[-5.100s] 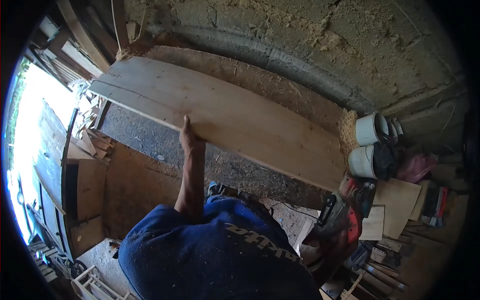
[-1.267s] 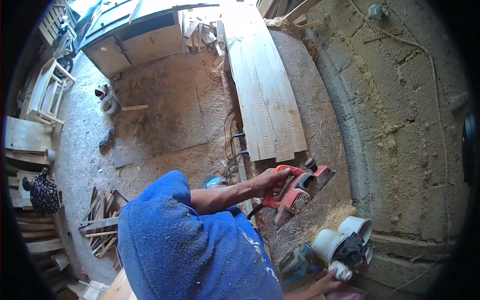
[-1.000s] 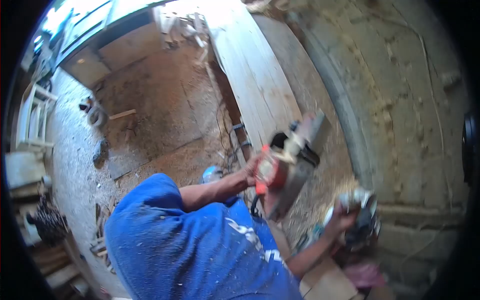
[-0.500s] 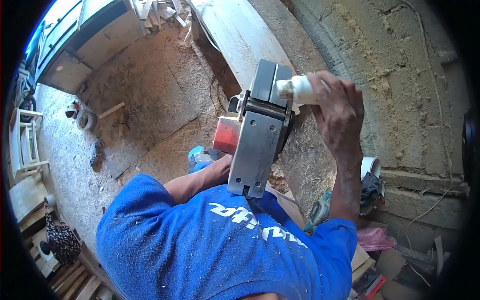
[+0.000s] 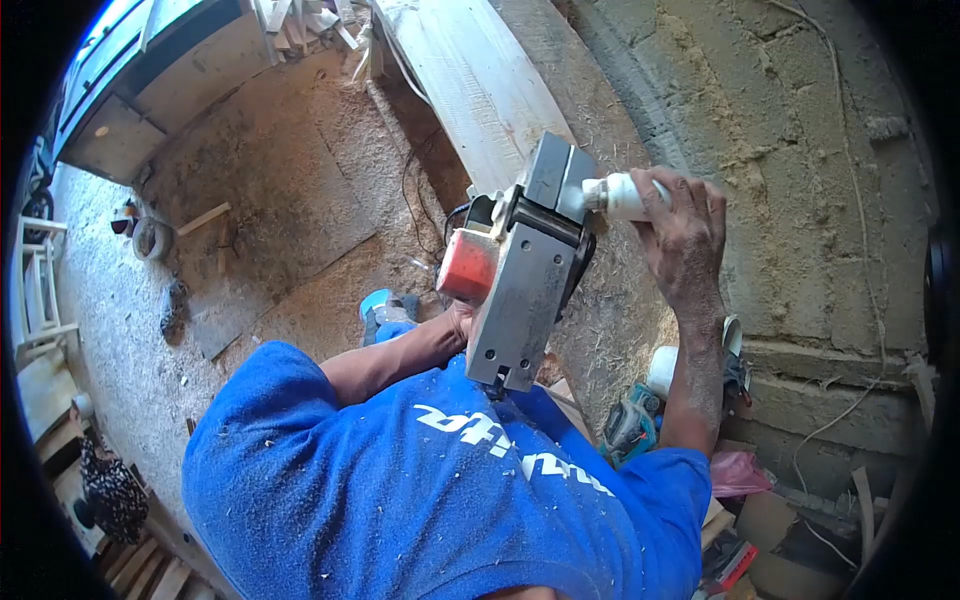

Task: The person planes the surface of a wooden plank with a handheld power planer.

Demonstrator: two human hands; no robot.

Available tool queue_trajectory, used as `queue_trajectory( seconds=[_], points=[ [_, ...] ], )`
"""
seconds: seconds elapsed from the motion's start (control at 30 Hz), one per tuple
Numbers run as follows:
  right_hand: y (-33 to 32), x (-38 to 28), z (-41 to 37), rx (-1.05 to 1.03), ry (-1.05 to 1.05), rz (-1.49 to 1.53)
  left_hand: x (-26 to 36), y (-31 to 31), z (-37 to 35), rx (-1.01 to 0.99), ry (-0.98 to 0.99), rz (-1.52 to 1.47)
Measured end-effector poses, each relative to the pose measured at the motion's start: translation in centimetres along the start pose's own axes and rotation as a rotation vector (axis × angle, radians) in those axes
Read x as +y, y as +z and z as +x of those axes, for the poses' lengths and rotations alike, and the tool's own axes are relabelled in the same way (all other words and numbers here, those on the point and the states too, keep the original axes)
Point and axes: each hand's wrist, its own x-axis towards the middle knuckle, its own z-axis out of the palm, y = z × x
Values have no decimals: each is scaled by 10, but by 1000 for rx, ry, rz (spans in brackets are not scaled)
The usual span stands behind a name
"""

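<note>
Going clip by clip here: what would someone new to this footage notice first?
The electric planer comes first: it is held up at the centre, flat metal sole facing the camera, with the left hand partly hidden behind it. Next is the white bottle in the right hand, its ridged end at the sole's upper part. Below them, the blue shirt fills the lower middle.

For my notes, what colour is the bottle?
Mostly white; the bottle shows best in the head view.

A woodworking workshop: a planer (image 5: 525, 295) beside the right hand (image 5: 685, 235), with a board (image 5: 480, 80) and shavings (image 5: 603, 345) on the counter (image 5: 600, 100) beyond.
</note>
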Motion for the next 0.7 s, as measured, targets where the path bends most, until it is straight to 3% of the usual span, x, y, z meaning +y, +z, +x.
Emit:
queue_trajectory(
  seconds=[0.03, 0.17, 0.27, 0.43, 0.6, 0.7],
  points=[
    [1, 0, -5, -6, 4, 28, 5, 45, 62, 6, -22, -31],
    [12, 2, 2, 7, 39, -42, 5, 48, 70, 35, -109, -112],
    [22, 2, 7, 84, 43, 6, 0, 36, 72, -8, -95, -35],
    [21, 4, 7, 44, 131, -24, -11, 9, 67, -59, -60, 75],
    [17, -8, -24, 84, 192, 414, -18, -13, 71, -108, 5, 180],
    [3, -15, -42, 36, 113, 424, -21, -28, 74, -122, 30, 241]
  ],
)
